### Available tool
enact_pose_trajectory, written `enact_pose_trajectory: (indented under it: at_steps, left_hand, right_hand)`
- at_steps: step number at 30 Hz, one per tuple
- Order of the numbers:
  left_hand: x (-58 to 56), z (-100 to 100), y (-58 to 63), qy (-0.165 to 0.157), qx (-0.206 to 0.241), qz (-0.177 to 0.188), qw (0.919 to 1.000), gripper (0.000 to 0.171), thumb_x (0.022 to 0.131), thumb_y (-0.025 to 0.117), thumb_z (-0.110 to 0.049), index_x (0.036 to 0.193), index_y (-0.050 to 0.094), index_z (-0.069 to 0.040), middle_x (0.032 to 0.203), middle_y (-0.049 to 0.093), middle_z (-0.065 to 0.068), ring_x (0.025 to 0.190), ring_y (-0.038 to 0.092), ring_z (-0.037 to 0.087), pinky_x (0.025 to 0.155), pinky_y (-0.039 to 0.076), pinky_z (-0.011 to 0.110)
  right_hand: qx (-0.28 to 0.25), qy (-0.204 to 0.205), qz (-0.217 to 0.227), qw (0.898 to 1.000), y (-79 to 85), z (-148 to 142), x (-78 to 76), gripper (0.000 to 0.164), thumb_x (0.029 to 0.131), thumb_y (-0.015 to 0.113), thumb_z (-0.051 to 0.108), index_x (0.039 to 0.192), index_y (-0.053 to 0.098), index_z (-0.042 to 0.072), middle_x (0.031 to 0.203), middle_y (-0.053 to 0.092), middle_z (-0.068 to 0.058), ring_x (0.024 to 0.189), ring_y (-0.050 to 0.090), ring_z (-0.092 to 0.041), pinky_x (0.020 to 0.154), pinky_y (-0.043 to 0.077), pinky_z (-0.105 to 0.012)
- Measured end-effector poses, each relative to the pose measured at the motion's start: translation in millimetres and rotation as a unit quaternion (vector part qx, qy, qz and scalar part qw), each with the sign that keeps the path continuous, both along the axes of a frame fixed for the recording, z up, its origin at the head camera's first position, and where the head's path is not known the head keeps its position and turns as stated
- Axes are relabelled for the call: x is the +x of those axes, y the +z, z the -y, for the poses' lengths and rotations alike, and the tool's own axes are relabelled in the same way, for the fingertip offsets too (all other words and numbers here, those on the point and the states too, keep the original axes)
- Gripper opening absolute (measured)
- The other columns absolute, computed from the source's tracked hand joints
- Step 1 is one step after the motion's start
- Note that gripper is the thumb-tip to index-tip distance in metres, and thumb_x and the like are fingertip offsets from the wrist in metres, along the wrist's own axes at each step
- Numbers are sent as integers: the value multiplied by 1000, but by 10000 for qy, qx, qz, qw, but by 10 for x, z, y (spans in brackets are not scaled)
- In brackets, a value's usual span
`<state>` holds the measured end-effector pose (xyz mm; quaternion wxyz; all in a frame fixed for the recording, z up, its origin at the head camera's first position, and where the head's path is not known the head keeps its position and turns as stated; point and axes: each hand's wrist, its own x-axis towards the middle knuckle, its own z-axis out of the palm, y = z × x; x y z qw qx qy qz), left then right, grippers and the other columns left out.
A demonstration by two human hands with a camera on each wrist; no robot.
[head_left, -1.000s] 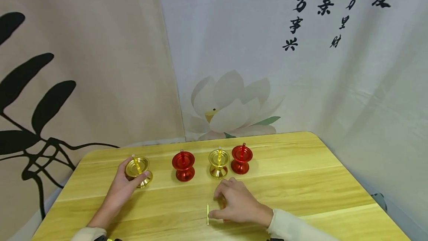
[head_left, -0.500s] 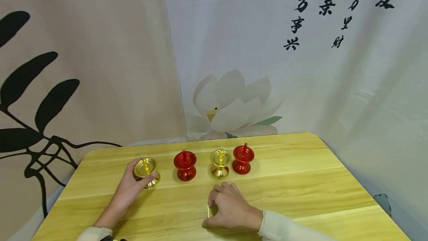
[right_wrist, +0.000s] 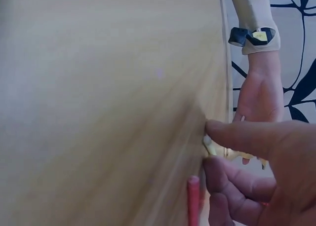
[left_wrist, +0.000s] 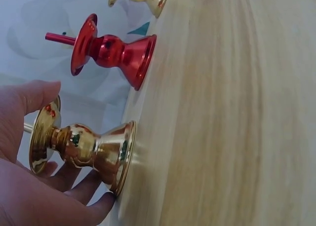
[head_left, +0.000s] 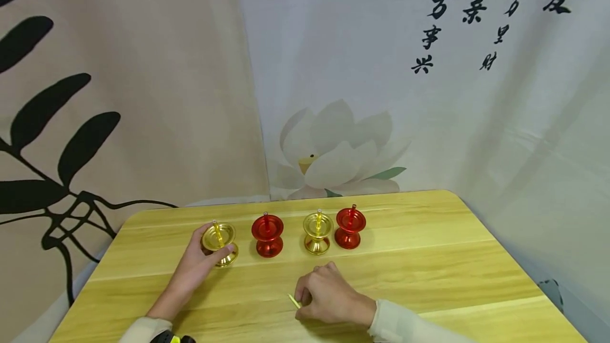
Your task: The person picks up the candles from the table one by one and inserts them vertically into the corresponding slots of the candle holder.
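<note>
My left hand (head_left: 196,258) grips a gold candle holder (left_wrist: 81,144) around its dish and stem, thumb across the near side. A thin yellow stick stands up from the dish. Down at the front of the table, my right hand (head_left: 331,298) pinches a slim yellow-green stick (head_left: 293,300) between thumb and index finger, one end tilted up. Close by those fingers in the right wrist view lies a red stick (right_wrist: 193,199), which the hand hides in the head view. A red candle holder (head_left: 267,232) stands upright just right of the gold one.
Farther right stand another gold candle holder (head_left: 317,229) and another red one (head_left: 350,224), side by side, each with an upright stick. All are on a wooden table (head_left: 452,269). A printed curtain (head_left: 362,68) hangs behind its back edge.
My left hand has shifted the gold candle holder rightward, nearer the red one. My right hand has closed thumb and finger on the yellow-green stick, which has turned from lying straight to slanting.
</note>
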<state>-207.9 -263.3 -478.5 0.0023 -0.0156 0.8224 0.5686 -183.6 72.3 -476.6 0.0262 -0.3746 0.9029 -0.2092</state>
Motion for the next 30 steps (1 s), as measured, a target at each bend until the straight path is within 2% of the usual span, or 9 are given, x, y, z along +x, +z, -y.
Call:
enact_pose_trajectory:
  at_steps: [6, 12, 14, 18, 24, 30]
  left_hand:
    - [-13, -12, -9, 4, 65, 16, 10000, 96, 105, 79, -25, 171, 14, 2, 162, 41, 37, 147, 48, 54, 116, 46, 54]
    - [-15, -9, -24, -3, 139, 32, 9999, 97, 105, 80, -26, 172, 13, 0, 163, 39, 36, 149, 45, 55, 119, 42, 58]
    - [-17, -10, -26, -11, 139, 11, 9999, 98, 105, 80, -26, 172, 14, 0, 163, 39, 36, 149, 45, 55, 118, 43, 58]
    - [-9, -9, -27, -3, 171, 3, 9999, 97, 105, 80, -26, 172, 14, 0, 163, 39, 36, 149, 45, 55, 118, 43, 57]
    - [-1, -14, -32, 43, 213, 33, 9998, 99, 105, 80, -28, 172, 13, -1, 164, 38, 36, 150, 44, 54, 119, 42, 58]
    - [1, -28, -32, 62, 267, 44, 9996, 99, 105, 80, -27, 172, 13, -2, 164, 38, 35, 151, 43, 54, 118, 42, 57]
  right_hand:
    - [-56, 214, 242, 9995, 32, -42, -17, 26, 74, 103, 26, 85, 80, 30, 73, 67, 31, 78, 56, 15, 86, 36, -23]
    - [-353, 335, 635, 9968, 46, -55, -67, 24, 75, 103, 14, 84, 83, 25, 73, 69, 28, 70, 57, 17, 92, 43, -24]
    - [-396, 359, 663, 9964, 42, -49, -80, 23, 75, 102, 12, 83, 83, 23, 74, 70, 26, 68, 56, 18, 89, 47, -18]
    - [-448, 395, 702, 9957, 42, -21, -95, 21, 76, 98, 5, 81, 83, 20, 72, 70, 23, 65, 55, 19, 69, 50, -9]
    - [-466, 431, 732, 9953, 57, 43, -106, 22, 72, 91, 0, 78, 82, 19, 69, 67, 25, 63, 54, 18, 63, 49, -8]
    - [-835, 428, 934, 9912, 55, 133, -151, 18, 77, 87, -1, 78, 81, 17, 68, 64, 26, 61, 53, 16, 60, 50, -10]
